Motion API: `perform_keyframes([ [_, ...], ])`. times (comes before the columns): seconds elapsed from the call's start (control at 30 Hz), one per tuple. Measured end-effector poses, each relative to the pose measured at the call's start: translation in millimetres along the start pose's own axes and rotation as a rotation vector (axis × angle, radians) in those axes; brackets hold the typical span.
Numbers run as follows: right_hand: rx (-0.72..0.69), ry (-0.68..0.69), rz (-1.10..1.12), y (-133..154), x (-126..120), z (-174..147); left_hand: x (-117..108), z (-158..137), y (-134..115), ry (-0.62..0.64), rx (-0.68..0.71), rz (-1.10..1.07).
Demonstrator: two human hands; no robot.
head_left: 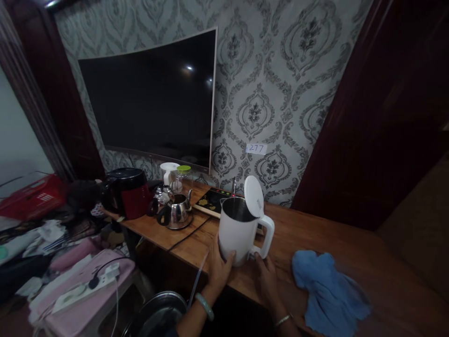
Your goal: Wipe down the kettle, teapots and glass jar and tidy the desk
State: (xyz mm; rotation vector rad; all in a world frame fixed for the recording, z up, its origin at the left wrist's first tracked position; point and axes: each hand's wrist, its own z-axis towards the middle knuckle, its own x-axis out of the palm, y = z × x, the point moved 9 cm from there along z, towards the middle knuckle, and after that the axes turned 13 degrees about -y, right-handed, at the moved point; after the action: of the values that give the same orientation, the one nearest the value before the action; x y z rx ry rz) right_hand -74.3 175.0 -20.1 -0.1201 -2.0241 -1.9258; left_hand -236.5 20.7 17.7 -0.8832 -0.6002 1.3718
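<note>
A white electric kettle (235,236) with its lid (254,195) raised stands upright or just above the front of the wooden counter; I cannot tell if its base touches. The dark inner wall shows through the open top. My left hand (220,264) is wrapped round the kettle's lower left side, thumb on the front. At the lower end of the kettle's handle (269,234), my right hand (266,271) grips with its fingertips, partly hidden by shadow. To the right lies a crumpled blue cloth (329,290).
Behind the kettle is a black tea stove panel (206,200) with a faucet (234,186). Left of it are a steel teapot (179,210), a glass jar (184,180) and a red-black appliance (133,199). Below sit a metal pot (157,316) and a power strip (86,288) on a stool.
</note>
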Motion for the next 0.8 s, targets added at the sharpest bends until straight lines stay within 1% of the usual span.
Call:
perform_keyframes([
  [0.17,0.001,0.003,0.007,0.5,0.3,0.9,-2.2,0.2,-1.8,-0.023,0.019,0.004],
  [0.4,0.0,-0.009,-0.027,6.3,0.1,-1.5,-1.0,0.1,-1.6,-0.015,0.044,-0.001],
  [0.6,-0.005,0.0,-0.015,12.1,2.4,-4.6,0.4,-0.3,0.1,-0.001,0.021,-0.005],
  [0.8,-0.009,0.008,-0.005,6.8,2.1,-2.6,-0.1,-0.8,0.8,0.0,0.008,0.003],
])
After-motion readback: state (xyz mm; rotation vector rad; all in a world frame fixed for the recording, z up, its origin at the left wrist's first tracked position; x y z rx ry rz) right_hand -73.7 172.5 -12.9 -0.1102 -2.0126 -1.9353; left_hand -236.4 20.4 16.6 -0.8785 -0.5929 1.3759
